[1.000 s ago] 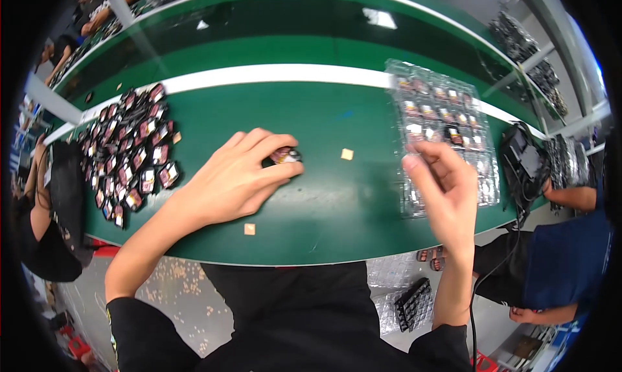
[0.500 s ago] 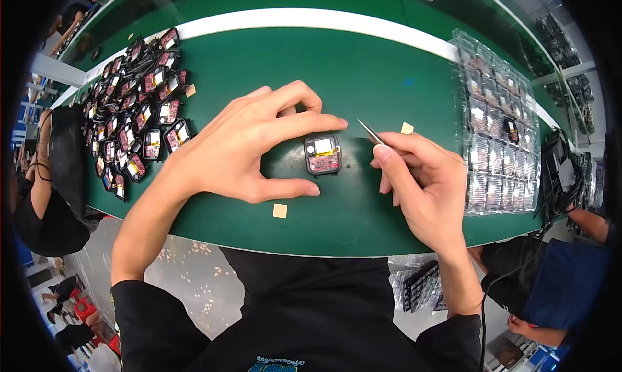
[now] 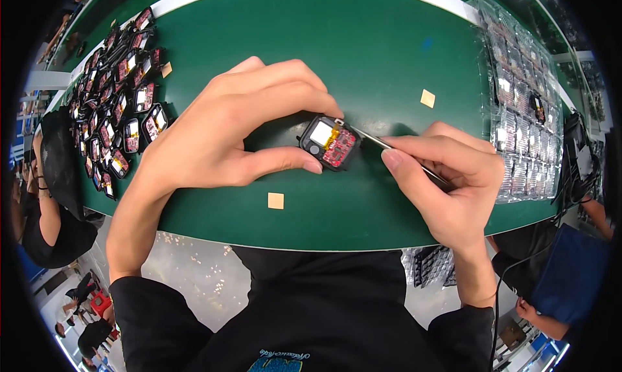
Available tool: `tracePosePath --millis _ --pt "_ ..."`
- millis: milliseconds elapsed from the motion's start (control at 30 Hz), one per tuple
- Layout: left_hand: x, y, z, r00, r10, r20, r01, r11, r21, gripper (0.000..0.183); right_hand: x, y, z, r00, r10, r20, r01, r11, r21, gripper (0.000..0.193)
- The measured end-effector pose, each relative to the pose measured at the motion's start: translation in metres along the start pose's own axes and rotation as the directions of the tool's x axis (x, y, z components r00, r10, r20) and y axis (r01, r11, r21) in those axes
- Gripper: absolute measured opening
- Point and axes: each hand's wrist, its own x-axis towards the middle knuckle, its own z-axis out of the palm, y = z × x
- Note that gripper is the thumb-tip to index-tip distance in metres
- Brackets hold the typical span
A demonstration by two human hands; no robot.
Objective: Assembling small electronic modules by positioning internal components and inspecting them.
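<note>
My left hand (image 3: 223, 129) grips a small square black device casing (image 3: 337, 153) between thumb and fingers, just above or on the bench. Its open side faces up, showing a red circuit board, a white rectangular part and a strip of yellow tape. In my right hand (image 3: 453, 184) are slim metal tweezers (image 3: 374, 138), pinched between thumb and index finger. Their tip is at the casing's upper right edge; whether it touches cannot be made out.
Many similar open casings (image 3: 131, 135) are heaped at the left of the green bench (image 3: 259, 233). Clear plastic trays (image 3: 518, 139) are stacked at the right. Small beige squares (image 3: 276, 200) lie about. Other people sit at both sides.
My left fingers have closed on the casing, which was lying untouched between them, and it is now turned at an angle. The tweezers' tip has come down to its edge.
</note>
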Motion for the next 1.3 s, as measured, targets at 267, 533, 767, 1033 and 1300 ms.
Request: tracePosePath --millis 267,533,767,1033,1300 --pt "0.001 -0.001 0.006 1.000 0.010 -0.019 -0.011 0.998 -0.062 0.060 0.000 -0.001 0.007 0.996 -0.085 0.041 0.091 0.985 -0.146 0.013" --pt "0.002 -0.002 0.004 1.000 0.004 0.002 -0.004 1.000 -0.022 0.063 0.001 0.001 0.010 0.994 -0.104 0.033 0.108 0.979 -0.171 0.017" --pt "0.003 0.001 0.004 1.000 -0.021 -0.017 0.021 1.000 -0.003 0.061 -0.003 -0.003 0.008 0.978 -0.208 0.011 0.199 0.920 -0.336 0.030" --pt "0.004 -0.002 0.004 1.000 -0.002 -0.020 0.002 1.000 -0.007 0.059 -0.001 0.001 0.015 0.958 -0.285 0.014 0.271 0.896 -0.352 0.030" --pt "0.002 -0.011 -0.003 0.998 -0.029 0.058 0.036 0.991 -0.125 0.067 0.001 -0.005 0.006 0.994 -0.060 0.088 0.076 0.981 -0.180 0.020"
